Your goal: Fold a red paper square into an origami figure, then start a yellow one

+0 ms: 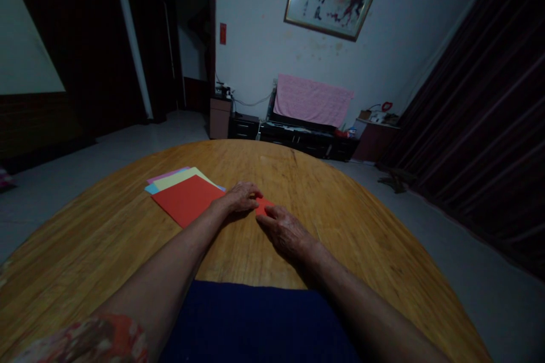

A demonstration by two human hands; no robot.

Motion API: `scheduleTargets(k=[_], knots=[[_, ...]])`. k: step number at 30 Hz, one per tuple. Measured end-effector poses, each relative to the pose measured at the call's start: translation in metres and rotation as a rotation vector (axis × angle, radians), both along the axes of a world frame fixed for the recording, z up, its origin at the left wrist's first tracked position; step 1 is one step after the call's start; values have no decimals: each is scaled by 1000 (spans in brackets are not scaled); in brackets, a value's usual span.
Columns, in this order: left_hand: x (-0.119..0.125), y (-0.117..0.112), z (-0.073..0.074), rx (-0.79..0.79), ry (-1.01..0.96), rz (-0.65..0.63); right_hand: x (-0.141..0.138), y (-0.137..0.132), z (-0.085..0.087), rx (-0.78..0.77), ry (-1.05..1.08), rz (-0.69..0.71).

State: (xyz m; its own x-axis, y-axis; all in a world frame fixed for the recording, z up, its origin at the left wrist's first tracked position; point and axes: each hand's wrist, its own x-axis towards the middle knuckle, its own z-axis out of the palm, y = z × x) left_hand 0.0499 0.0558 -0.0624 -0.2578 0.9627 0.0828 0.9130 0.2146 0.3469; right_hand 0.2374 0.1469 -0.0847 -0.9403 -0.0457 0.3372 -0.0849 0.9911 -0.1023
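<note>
Pressing down on a small red paper (264,205) lying between both hands on the bench (361,227). Curling the left hand (242,197) loosely, fingertips meeting the paper's left edge, pinching or merely pressing being impossible to tell. Laying the right hand (283,229) fairly flat, fingers close together, touching the paper's near edge. Lying just left of the left hand, a fanned stack of coloured sheets (187,195), red on top.
</note>
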Motion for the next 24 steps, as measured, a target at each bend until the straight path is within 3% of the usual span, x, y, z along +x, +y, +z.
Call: scheduleTargets(k=[8,15,19,24], knots=[[-20,18,-15,62,-51,82,3,-3,5,-6,0,2],[-30,25,-22,102,-80,68,2,-2,5,19,-4,3],[-28,27,-18,118,-74,108,2,-2,4,9,-1,-7],[-12,29,-2,73,-166,201,1,-2,3,-4,-6,-15]])
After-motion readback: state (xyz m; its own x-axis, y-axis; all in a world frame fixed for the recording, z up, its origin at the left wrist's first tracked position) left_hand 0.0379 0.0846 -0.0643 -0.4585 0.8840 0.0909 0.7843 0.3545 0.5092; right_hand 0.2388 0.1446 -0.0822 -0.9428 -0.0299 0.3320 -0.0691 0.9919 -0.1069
